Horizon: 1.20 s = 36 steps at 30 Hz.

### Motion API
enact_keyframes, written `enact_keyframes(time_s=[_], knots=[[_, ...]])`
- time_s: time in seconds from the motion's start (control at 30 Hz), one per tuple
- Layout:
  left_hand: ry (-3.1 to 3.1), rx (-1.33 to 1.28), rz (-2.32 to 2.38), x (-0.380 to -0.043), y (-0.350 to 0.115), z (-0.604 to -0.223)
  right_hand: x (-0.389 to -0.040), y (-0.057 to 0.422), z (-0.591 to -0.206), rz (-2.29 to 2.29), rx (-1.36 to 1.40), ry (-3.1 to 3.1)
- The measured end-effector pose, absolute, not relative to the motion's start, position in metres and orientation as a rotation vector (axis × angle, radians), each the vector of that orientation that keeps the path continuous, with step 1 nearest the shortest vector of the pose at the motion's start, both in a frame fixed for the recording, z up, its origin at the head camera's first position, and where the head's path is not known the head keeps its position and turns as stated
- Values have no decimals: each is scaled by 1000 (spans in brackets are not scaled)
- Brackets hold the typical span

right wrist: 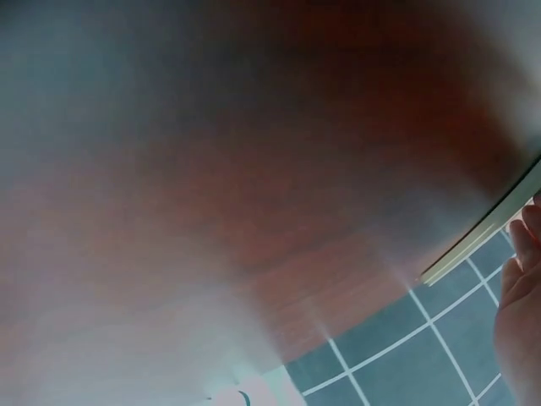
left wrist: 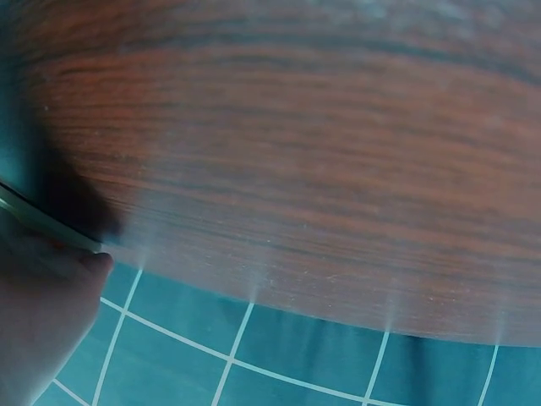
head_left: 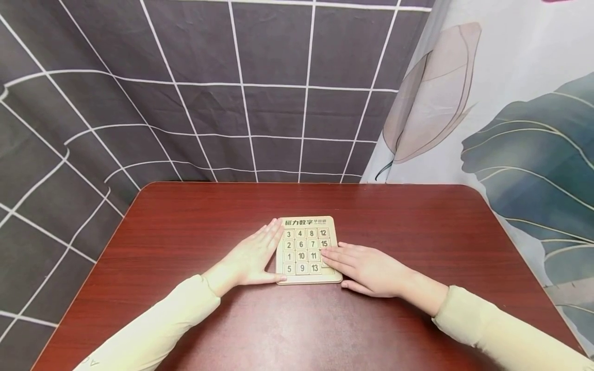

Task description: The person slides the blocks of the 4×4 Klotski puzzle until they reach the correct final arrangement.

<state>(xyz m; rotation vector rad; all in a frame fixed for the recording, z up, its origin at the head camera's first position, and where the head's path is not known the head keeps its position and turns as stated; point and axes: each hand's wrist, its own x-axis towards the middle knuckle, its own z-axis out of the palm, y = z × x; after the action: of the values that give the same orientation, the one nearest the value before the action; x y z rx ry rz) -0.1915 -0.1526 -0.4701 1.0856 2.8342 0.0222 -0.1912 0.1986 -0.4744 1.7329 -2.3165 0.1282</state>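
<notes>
Head view: number puzzle (head_left: 307, 250) sits lower centre, left hand (head_left: 252, 257) straight-fingered against its left edge, right hand (head_left: 371, 270) likewise unclenched, hiding right-side tiles (head_left: 324, 242), so blind pressure could shift the wrong one.

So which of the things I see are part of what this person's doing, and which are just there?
Part of the job:
- puzzle, with numbered tiles
- left hand, at the puzzle's left edge
- right hand, fingers on tiles at its right side

Just there:
- table, merely the support
- grid cloth, behind
- leaf-print cloth, behind, to the right
</notes>
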Motion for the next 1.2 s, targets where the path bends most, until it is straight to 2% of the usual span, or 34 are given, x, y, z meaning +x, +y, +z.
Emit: enact_keyframes(time_s=[0.3, 0.83, 1.2], knots=[[2823, 1079, 55, -190, -151, -467, -200, 196, -474, 98, 1696, -2346], [2835, 1079, 79, -190, -153, -468, -181, 181, -473, 52, 1819, -2207], [2841, 1098, 77, -190, -153, -471, -177, 197, -470, 60, 1791, -2244]])
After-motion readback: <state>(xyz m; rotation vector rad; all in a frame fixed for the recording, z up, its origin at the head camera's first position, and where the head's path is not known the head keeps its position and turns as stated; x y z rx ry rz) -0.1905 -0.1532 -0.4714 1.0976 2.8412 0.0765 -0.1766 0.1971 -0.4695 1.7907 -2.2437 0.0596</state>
